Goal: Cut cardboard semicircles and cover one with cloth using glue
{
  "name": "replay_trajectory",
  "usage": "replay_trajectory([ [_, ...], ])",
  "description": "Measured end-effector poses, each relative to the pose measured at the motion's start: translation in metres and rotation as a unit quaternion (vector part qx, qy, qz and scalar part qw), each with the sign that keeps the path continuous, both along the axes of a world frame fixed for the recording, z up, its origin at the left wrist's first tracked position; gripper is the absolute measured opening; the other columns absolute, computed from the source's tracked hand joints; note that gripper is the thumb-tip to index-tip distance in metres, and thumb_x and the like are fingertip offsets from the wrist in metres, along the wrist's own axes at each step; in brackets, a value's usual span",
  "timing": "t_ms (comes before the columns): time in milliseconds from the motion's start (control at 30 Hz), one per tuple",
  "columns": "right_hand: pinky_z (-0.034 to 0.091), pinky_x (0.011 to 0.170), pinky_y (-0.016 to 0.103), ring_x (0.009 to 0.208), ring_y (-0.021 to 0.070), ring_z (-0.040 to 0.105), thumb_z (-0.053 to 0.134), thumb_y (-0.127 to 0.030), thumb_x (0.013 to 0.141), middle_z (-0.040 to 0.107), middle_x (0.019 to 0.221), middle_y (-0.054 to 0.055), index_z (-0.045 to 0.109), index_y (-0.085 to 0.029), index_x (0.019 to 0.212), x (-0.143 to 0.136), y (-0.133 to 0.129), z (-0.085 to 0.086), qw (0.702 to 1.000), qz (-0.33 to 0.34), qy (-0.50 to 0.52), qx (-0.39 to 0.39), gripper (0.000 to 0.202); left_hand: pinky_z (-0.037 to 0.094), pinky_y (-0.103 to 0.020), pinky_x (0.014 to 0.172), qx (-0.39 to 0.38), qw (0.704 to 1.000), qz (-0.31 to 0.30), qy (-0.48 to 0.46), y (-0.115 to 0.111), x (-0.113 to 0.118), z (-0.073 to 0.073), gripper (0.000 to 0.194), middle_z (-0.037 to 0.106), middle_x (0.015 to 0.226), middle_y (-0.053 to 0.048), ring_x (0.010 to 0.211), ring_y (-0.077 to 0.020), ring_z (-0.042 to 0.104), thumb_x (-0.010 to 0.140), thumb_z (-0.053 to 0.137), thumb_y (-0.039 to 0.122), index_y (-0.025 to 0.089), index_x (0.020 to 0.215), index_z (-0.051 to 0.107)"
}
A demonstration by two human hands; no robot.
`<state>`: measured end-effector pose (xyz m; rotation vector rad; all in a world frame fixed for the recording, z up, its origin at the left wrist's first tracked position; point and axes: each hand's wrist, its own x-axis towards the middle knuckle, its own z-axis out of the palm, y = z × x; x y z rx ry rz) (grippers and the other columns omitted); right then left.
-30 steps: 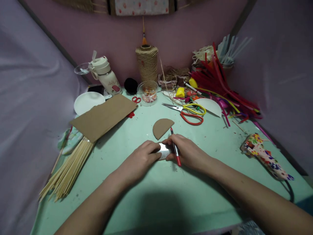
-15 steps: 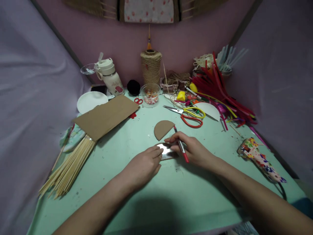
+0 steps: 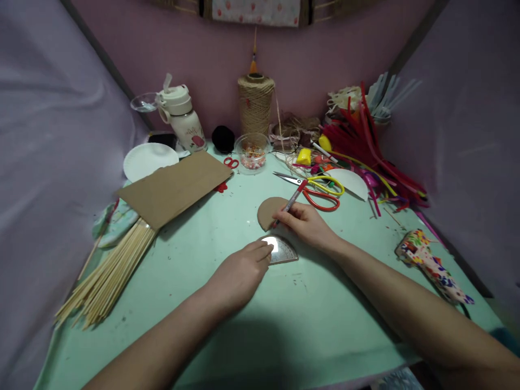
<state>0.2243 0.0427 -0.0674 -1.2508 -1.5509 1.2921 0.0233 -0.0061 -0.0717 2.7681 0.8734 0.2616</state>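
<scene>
My left hand [image 3: 240, 275] lies with its fingers stretched flat on a clear half-round protractor [image 3: 283, 251], covering the left part of it. A thin brownish line shows along the protractor's rim. Pinched in my right hand [image 3: 309, 223] is a slim marker [image 3: 293, 199] with a grey barrel and a red upper end. It slants down to the left, its lower end close to the straight edge of a brown cardboard half-circle [image 3: 268, 210]. Whether the tip touches the cardboard I cannot tell. The half-circle rests just beyond the protractor, partly behind my right hand and the marker.
Large scissors [image 3: 320, 189] lie behind my right hand. Cardboard [image 3: 174, 189] rests across wooden sticks [image 3: 117, 279] and a paper plate [image 3: 150, 161] at left. Behind are a bottle [image 3: 184, 124], a bead tub [image 3: 252, 154] and twine [image 3: 255, 105]. A flower-patterned tool [image 3: 433, 265] lies right.
My right hand has lifted off the protractor and moved away toward the cardboard half-circle. The marker has swung from red end near me to red end pointing away. My left hand stays on the protractor.
</scene>
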Motion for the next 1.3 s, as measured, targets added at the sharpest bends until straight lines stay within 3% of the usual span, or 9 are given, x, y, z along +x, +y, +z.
replay_trajectory([
  [100, 0.042, 0.062, 0.027, 0.065, 0.0137, 0.052, 0.052, -0.036, 0.087, 0.058, 0.072, 0.001, 0.055, -0.018, 0.080, 0.000, -0.003, -0.004, 0.998, -0.022, -0.021, 0.051, 0.019, 0.047, -0.037, 0.102, 0.014, 1.000, -0.002, -0.002, -0.001, -0.002, -0.003, 0.035, 0.063, 0.129, -0.010, 0.125, -0.0217, 0.054, 0.097, 0.033, 0.018, 0.013, 0.114, 0.064],
  [233, 0.041, 0.062, 0.027, 0.064, 0.0131, 0.051, 0.050, -0.029, 0.088, 0.055, 0.072, -0.001, 0.050, -0.019, 0.078, 0.001, -0.003, -0.008, 0.994, 0.016, -0.069, 0.083, 0.013, 0.048, -0.037, 0.102, 0.046, 0.999, -0.013, -0.023, -0.002, -0.003, -0.009, 0.033, 0.065, 0.124, -0.011, 0.121, -0.0223, 0.057, 0.095, 0.036, 0.015, 0.011, 0.110, 0.065],
  [400, 0.041, 0.064, 0.027, 0.066, 0.0134, 0.053, 0.048, -0.026, 0.089, 0.056, 0.072, 0.000, 0.051, -0.019, 0.076, 0.000, -0.001, -0.008, 0.991, 0.054, -0.090, 0.087, 0.015, 0.051, -0.037, 0.100, 0.061, 0.996, -0.011, -0.065, -0.004, -0.002, -0.011, 0.029, 0.067, 0.118, -0.015, 0.118, -0.0248, 0.058, 0.093, 0.040, 0.011, 0.005, 0.105, 0.066],
  [800, 0.041, 0.062, 0.026, 0.065, 0.0131, 0.051, 0.047, -0.024, 0.089, 0.054, 0.071, 0.000, 0.049, -0.020, 0.074, 0.000, -0.001, -0.005, 0.988, 0.070, -0.105, 0.085, 0.016, 0.051, -0.040, 0.100, 0.018, 0.996, -0.008, -0.084, -0.005, -0.003, -0.010, 0.029, 0.066, 0.120, -0.016, 0.120, -0.0251, 0.057, 0.090, 0.042, 0.007, 0.005, 0.108, 0.064],
  [1300, 0.039, 0.062, 0.027, 0.065, 0.0141, 0.050, 0.046, -0.025, 0.089, 0.056, 0.071, 0.001, 0.051, -0.019, 0.075, 0.000, -0.001, -0.006, 0.985, 0.080, -0.130, 0.085, 0.016, 0.053, -0.040, 0.099, 0.044, 0.995, 0.004, -0.093, -0.004, -0.003, -0.016, 0.027, 0.068, 0.118, -0.013, 0.119, -0.0233, 0.058, 0.093, 0.042, 0.013, 0.011, 0.105, 0.066],
])
